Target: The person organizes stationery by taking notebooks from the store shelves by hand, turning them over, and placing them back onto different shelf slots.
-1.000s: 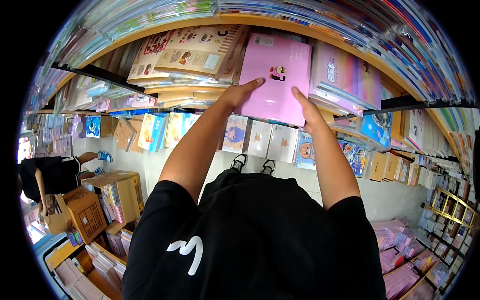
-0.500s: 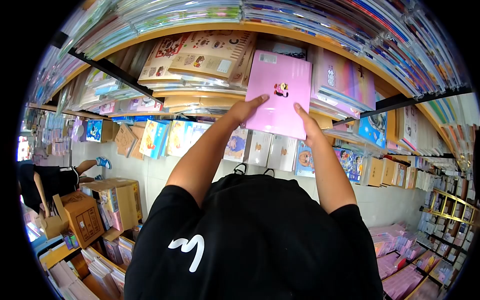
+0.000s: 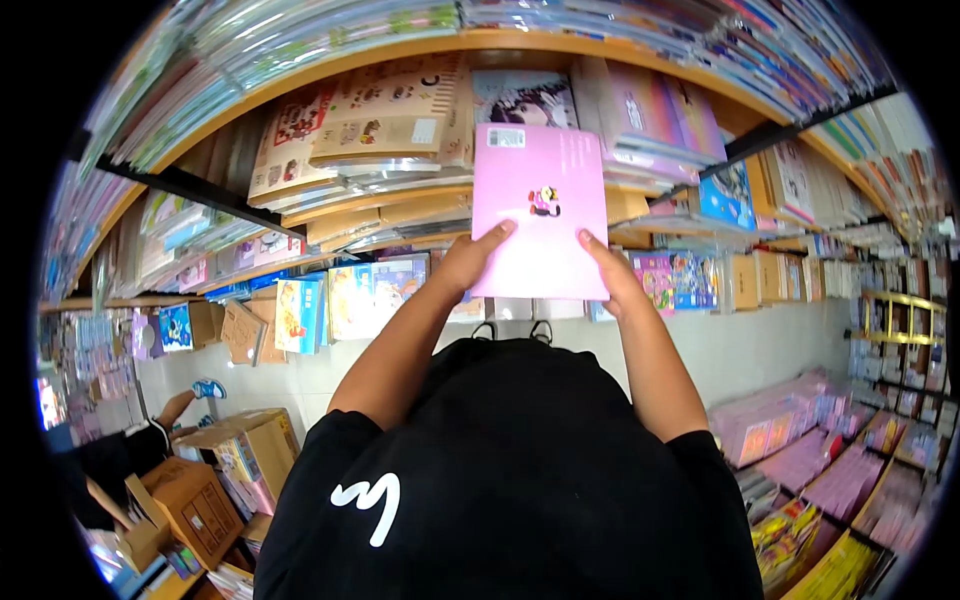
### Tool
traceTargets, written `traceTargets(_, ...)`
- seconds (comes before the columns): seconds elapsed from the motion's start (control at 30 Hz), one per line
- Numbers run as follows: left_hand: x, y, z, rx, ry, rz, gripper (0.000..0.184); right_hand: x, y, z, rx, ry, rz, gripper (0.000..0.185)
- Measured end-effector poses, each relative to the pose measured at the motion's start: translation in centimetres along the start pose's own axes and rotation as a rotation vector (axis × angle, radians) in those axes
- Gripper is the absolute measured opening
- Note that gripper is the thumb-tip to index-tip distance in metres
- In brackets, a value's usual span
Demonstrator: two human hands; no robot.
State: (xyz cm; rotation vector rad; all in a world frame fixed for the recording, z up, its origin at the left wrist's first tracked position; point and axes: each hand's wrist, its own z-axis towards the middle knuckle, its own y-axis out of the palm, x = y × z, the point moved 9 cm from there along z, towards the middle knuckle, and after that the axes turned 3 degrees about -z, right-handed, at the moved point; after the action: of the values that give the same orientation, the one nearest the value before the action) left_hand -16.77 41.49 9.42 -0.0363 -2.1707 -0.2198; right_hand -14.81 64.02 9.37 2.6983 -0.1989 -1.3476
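A pink notebook (image 3: 540,165), with a small cartoon figure at its middle and a white barcode label at its top left corner, is held between both hands. My left hand (image 3: 478,262) grips its lower left side, thumb lying on the cover. On the right edge, my right hand (image 3: 612,272) holds it the same way; the fingers of both hands are hidden behind it. Just beyond its top edge, a book with a dark-haired drawn figure (image 3: 528,98) lies in the shelf. Brown kraft-covered books (image 3: 385,135) are stacked to the left, pastel rainbow-covered books (image 3: 655,125) to the right.
An upper wooden shelf edge (image 3: 560,45) runs above, packed with plastic-wrapped booklets. Black metal brackets (image 3: 205,195) flank the bay. More books line the floor below. Behind left, another person (image 3: 130,460) bends near an open cardboard box (image 3: 190,505). A yellow ladder (image 3: 900,318) is at right.
The pink notebook has come down and back toward me, uncovering the book with the dark-haired figure behind it. Both hands keep their hold. The view has shifted slightly.
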Motion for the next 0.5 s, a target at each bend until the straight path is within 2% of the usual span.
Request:
traceTargets(0.17,-2.3,-1.4,1.7,-0.061,0.014,0.055,0.081,1.0,0.6,-1.5,0.045,0.05,-0.024,0.085)
traceTargets(0.37,-3.5,-2.4,-1.5,-0.108,0.053,0.143,0.081,3.6,2.4,-5.6,0.06,0.037,0.015,0.087)
traceTargets(0.5,-3.8,-1.0,-4.7,-0.156,-0.014,0.121,0.079,5.9,1.5,-8.4,0.119,0.038,0.021,0.086)
